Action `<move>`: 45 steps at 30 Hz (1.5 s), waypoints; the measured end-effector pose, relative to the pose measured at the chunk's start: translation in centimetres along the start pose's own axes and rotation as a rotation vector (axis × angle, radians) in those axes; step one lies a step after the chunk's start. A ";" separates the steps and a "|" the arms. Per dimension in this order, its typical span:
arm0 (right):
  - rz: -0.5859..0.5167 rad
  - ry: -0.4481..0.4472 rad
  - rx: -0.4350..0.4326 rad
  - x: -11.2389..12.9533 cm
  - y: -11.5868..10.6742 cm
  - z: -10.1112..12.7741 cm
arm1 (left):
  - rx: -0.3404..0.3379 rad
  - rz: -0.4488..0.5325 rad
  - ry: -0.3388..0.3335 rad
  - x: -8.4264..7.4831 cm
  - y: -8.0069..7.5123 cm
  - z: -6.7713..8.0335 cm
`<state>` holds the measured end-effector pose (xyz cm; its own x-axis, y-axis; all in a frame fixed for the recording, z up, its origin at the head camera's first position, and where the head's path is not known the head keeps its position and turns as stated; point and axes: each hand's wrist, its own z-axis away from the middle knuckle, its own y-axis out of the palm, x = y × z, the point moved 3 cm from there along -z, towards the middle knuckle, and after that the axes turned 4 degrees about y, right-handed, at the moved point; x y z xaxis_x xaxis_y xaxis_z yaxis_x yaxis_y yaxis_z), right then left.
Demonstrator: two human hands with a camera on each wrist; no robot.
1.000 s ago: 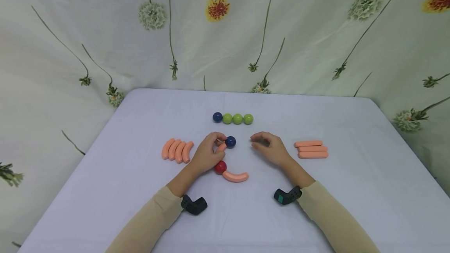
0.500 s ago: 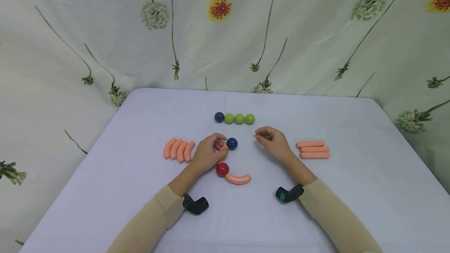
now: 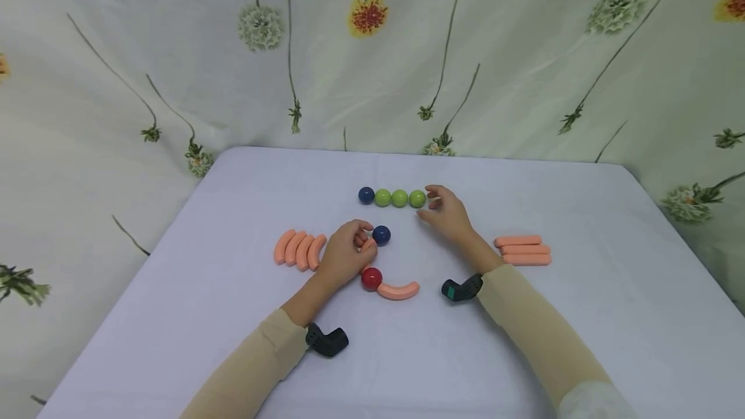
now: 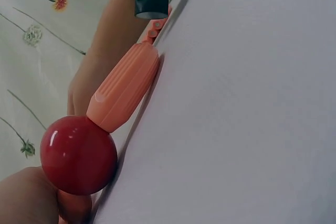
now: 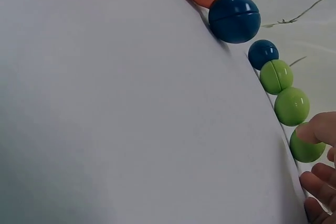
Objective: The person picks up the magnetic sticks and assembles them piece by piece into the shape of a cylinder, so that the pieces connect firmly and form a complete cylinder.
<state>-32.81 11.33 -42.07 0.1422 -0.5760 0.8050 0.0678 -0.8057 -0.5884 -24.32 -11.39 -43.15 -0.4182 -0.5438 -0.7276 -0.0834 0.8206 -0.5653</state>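
Note:
My left hand [image 3: 343, 254] pinches a curved salmon-coloured toy rod [image 3: 368, 246] lying between a glossy blue ball [image 3: 381, 235] and a red ball [image 3: 372, 279]. Fingers hide much of this rod. In the left wrist view, the red ball [image 4: 79, 156] joins a second ribbed rod [image 4: 123, 87], which curves off to the right on the table. My right hand [image 3: 447, 215] is at the back row, its fingers parted around the near side of the rightmost green ball [image 3: 417, 198]. In the right wrist view, the thumb overlaps that green ball [image 5: 307, 145].
Two more green balls [image 3: 391, 198] and a blue ball [image 3: 366, 195] complete the row. Several curved rods [image 3: 299, 249] lie side by side at the left. Straight rods [image 3: 526, 250] lie stacked side by side at the right. A flowered cloth [image 3: 372, 83] hangs behind the white table [image 3: 419, 354].
My right hand has moved away from beside the nearer blue ball, up to the right end of the back row. The left hand stays on its rod.

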 end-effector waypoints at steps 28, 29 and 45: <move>0.001 0.028 0.038 0.6 -0.8 1.1 | 0.024 -0.004 0.002 0.0 0.0 0.0; -0.004 0.022 0.043 0.7 -0.9 1.4 | 0.023 -0.006 0.005 0.1 0.0 0.0; -0.082 -0.097 0.154 0.7 -1.9 5.6 | 0.021 -0.015 0.015 0.0 -0.1 -0.1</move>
<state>-27.28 13.20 -40.81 0.2238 -0.4870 0.8442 0.2323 -0.8146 -0.5315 -24.40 -11.41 -43.03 -0.4304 -0.5530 -0.7134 -0.0708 0.8086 -0.5841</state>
